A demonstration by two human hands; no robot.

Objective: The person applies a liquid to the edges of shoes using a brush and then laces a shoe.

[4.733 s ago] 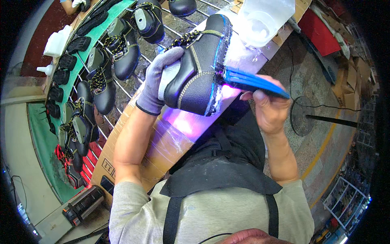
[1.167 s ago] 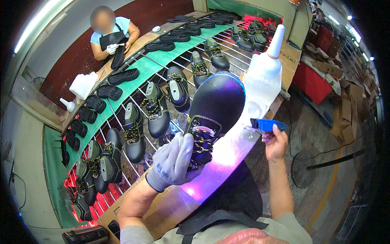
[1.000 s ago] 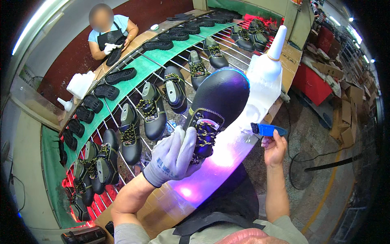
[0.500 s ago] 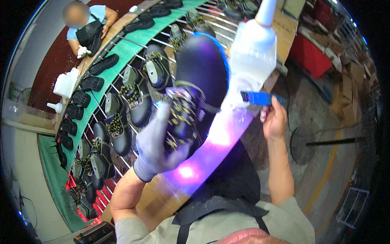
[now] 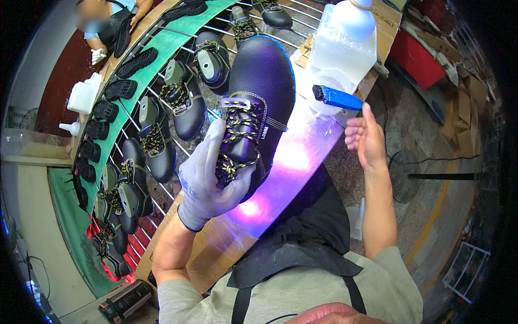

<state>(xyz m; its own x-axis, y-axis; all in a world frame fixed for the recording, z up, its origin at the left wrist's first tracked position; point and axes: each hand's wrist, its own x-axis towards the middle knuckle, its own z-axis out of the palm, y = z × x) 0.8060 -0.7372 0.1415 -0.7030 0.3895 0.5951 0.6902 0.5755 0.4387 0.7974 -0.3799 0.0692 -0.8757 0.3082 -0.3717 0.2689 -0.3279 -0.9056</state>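
Note:
My left hand (image 5: pixel 202 181), in a grey-white knit glove, is closed round the heel end and laced opening of a black shoe (image 5: pixel 259 73). The shoe points away from me, its upper facing up, with black-and-yellow laces and a blue-lit edge along its right side. On the right, my bare right hand (image 5: pixel 369 135) pinches the end of a blue-handled brush (image 5: pixel 342 98) with thumb against fingers. The brush's dark tip hangs over a white round cup (image 5: pixel 333 76); whether it touches is unclear. Behind the cup stands a translucent container (image 5: pixel 345 51).
A narrow bench (image 5: pixel 291 156), lit purple, runs under the shoe. Several shoes (image 5: pixel 156 143) hang on the metal-rod rack to the left. Beyond it, black soles (image 5: pixel 121 89) line a green strip (image 5: pixel 162 48). Another person's gloved hand (image 5: pixel 99 55) is at the far left.
The view has shifted, so the bench things sit higher. The brush tip has moved left across the cup. The shoe stays in my left hand and shows more sharply.

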